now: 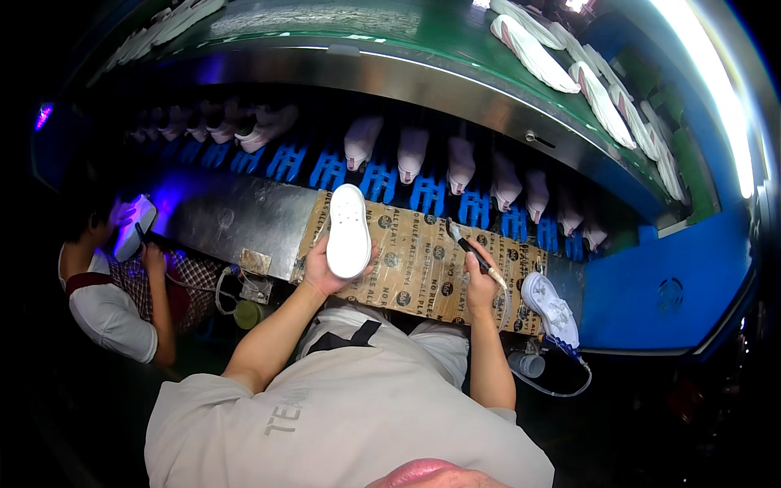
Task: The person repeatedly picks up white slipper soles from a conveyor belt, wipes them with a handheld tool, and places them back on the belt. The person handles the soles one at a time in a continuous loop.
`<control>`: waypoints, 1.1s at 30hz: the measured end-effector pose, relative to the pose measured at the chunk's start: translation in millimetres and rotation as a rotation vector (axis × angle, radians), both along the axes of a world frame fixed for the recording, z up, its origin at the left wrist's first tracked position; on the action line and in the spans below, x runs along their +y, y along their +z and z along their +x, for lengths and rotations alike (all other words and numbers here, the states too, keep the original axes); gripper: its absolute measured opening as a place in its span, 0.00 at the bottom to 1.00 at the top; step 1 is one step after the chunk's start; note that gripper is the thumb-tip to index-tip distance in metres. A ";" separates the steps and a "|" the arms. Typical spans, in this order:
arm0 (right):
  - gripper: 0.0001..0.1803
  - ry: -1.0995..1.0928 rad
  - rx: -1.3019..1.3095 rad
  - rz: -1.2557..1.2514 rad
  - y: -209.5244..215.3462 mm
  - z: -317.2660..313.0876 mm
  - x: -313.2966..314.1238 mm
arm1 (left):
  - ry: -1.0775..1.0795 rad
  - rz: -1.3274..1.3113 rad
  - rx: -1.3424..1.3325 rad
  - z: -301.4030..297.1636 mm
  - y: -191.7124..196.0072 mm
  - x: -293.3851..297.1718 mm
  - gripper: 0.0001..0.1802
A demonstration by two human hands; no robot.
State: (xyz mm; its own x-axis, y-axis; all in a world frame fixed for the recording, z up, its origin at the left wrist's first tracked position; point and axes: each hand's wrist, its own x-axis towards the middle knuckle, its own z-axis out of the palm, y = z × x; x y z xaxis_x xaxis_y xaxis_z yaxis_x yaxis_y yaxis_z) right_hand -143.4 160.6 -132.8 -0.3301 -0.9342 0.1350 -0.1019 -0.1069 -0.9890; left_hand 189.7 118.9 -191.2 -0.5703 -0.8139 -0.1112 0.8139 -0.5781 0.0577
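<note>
My left hand (320, 270) is closed round a white shoe sole (349, 234), held up over the cardboard with its pale inner face toward me. In my right hand (481, 283) is a dark-handled brush (466, 245), its bristle end pointing up and away to the left. A thin pale hose runs down from the brush handle. Brush and sole are well apart. To the right of my right hand, a second white sole (550, 306) rests at the bench's near edge, with crumpled white material in it.
Printed brown cardboard (407, 272) covers part of the metal bench (244, 220). Beyond it, pale shoe uppers (461, 163) stand in a row over blue racks (427, 195). White soles (533, 55) lie on the green upper belt (350, 24). At left, a co-worker (110, 301) handles another sole (137, 228).
</note>
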 end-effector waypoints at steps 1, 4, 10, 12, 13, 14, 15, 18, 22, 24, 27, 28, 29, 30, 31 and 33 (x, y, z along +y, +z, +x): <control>0.17 -0.032 -0.029 0.015 -18.5 -4.8 -0.7 | -0.036 0.033 0.038 1.0 5.3 6.4 0.37; 0.18 -0.103 0.015 0.120 -52.2 -12.0 4.7 | -0.279 -0.074 -0.005 3.9 35.6 9.1 0.37; 0.18 -0.095 0.116 0.007 -91.3 -16.9 8.1 | -0.580 -0.563 -0.087 -31.8 189.1 -66.9 0.39; 0.18 -0.119 0.099 -0.029 -101.0 -21.9 6.9 | -0.374 -0.814 -0.176 -67.0 278.3 -115.8 0.42; 0.18 -0.105 0.061 0.024 -85.6 -13.4 6.4 | -0.220 -1.044 -0.187 -82.8 301.6 -155.6 0.45; 0.18 -0.121 0.065 0.016 -86.1 -14.2 5.8 | -0.093 -0.936 -0.122 -99.7 321.7 -181.3 0.44; 0.18 -0.104 0.058 0.014 -85.6 -12.7 4.8 | -0.064 -0.856 -0.264 -103.4 344.3 -191.2 0.44; 0.19 -0.104 0.027 -0.009 -93.3 -15.0 4.4 | -0.095 -0.970 -0.857 -107.6 355.6 -211.7 0.44; 0.20 -0.084 0.057 0.013 -92.2 -13.7 6.7 | 0.603 -1.405 -1.779 -41.8 338.9 -255.4 0.30; 0.20 -0.085 0.054 0.030 -91.4 -13.7 6.7 | 0.748 -1.246 -2.183 18.5 329.2 -302.1 0.30; 0.20 -0.076 0.048 0.043 -87.9 -13.2 9.0 | 0.593 -0.730 -2.838 120.2 328.4 -349.0 0.36; 0.20 -0.071 0.063 0.037 -85.1 -11.1 6.5 | 0.573 -0.543 -2.859 178.2 326.4 -377.1 0.36; 0.20 -0.092 0.084 0.046 -84.1 -11.0 9.4 | 0.579 -0.323 -2.897 206.2 329.0 -379.9 0.34; 0.20 -0.104 0.105 0.051 -82.5 -10.8 9.2 | 0.578 -0.122 -2.970 238.4 331.9 -384.3 0.33; 0.21 -0.106 0.104 0.038 -81.4 -8.6 8.5 | 0.582 -0.047 -3.025 270.7 337.5 -381.1 0.33; 0.21 -0.090 0.095 0.041 -82.4 -10.1 7.8 | 0.609 0.061 -3.088 339.8 334.1 -390.4 0.35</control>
